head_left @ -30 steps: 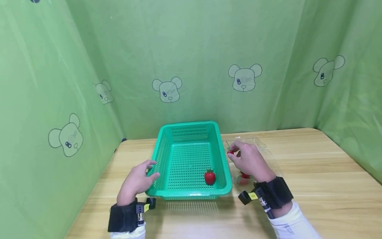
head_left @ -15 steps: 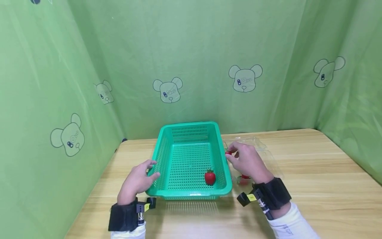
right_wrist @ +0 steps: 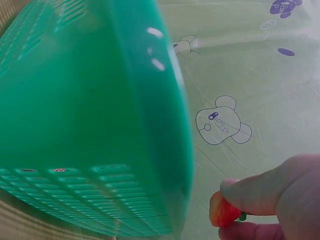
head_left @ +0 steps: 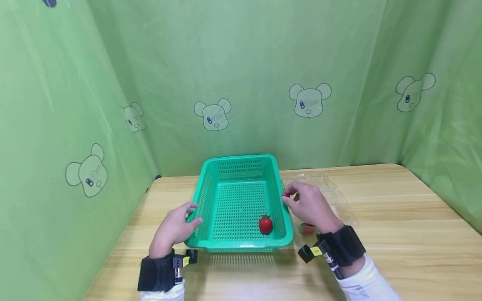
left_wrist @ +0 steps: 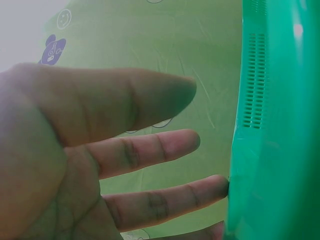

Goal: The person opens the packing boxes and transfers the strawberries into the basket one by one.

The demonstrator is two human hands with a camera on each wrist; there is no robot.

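My right hand (head_left: 309, 205) pinches a small red strawberry (right_wrist: 223, 210) between thumb and fingers, at the right rim of a green perforated basket (head_left: 244, 243). In the right wrist view a bit of green shows at the fruit's end, and the basket wall stands beside it, apart from the fruit. One larger strawberry (head_left: 265, 225) lies inside the basket, near its front right corner. At the left rim is my left hand (head_left: 174, 229), thumb and fingers spread; in the left wrist view a fingertip touches the basket's side.
A clear plastic box (head_left: 340, 205) lies under and behind my right hand, partly hidden by it. Within it, another strawberry (head_left: 307, 229) shows beside the wrist. The wooden table (head_left: 406, 234) ends against a green curtain (head_left: 256, 83) at the back and sides.
My right hand has moved slightly left and toward me with the strawberry, from over the clear box to the basket's right rim. My left hand keeps its place.
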